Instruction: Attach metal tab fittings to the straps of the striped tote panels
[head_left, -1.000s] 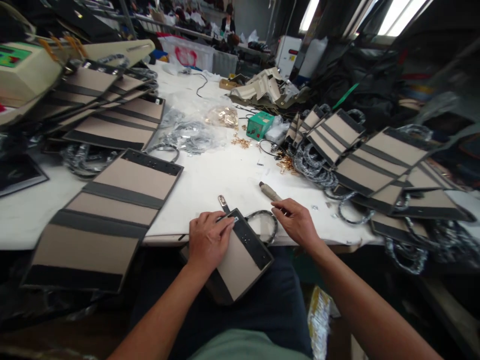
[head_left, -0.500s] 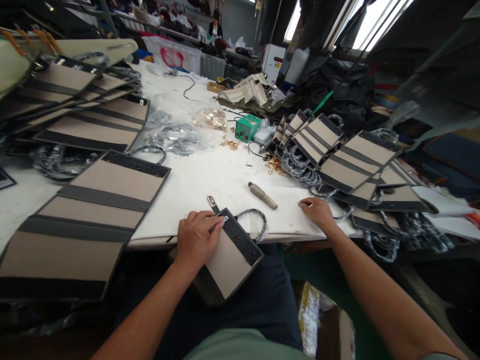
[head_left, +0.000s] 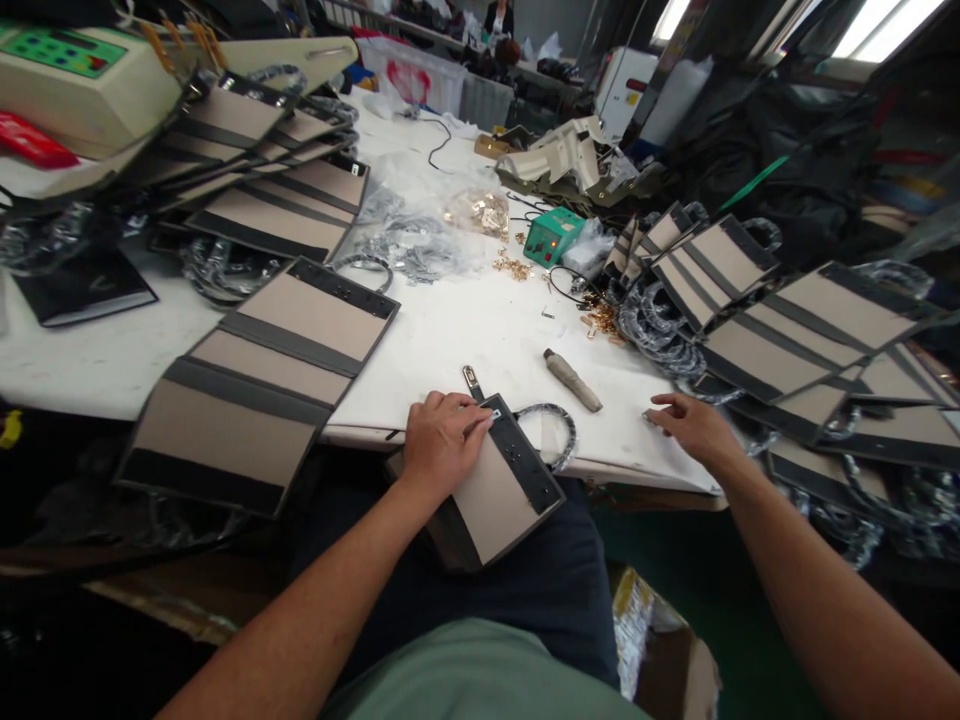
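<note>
A folded beige panel with black edging (head_left: 491,500) rests on my lap against the table edge. My left hand (head_left: 442,440) grips its upper left corner, beside a small white metal piece. From that corner a black tab with a metal buckle (head_left: 471,380) sticks out, and a plastic-wrapped handle (head_left: 574,440) loops off the right side. My right hand (head_left: 694,430) is over the table's front edge at the right, fingers bent and thumb near the index finger; whether something tiny is between them is too small to tell. A wrapped tool (head_left: 572,380) lies between the hands.
Stacked panels (head_left: 277,210) and one unfolded panel (head_left: 247,400) lie left. More panels with wrapped handles (head_left: 795,330) crowd the right. Behind are a green box (head_left: 553,237), loose gold hardware (head_left: 512,268) and plastic bags (head_left: 420,245). A person (head_left: 499,18) is far back.
The camera view has turned left, so the table and panels appear further right. My left hand stays on the panel. My right hand's fingers look slightly more spread.
</note>
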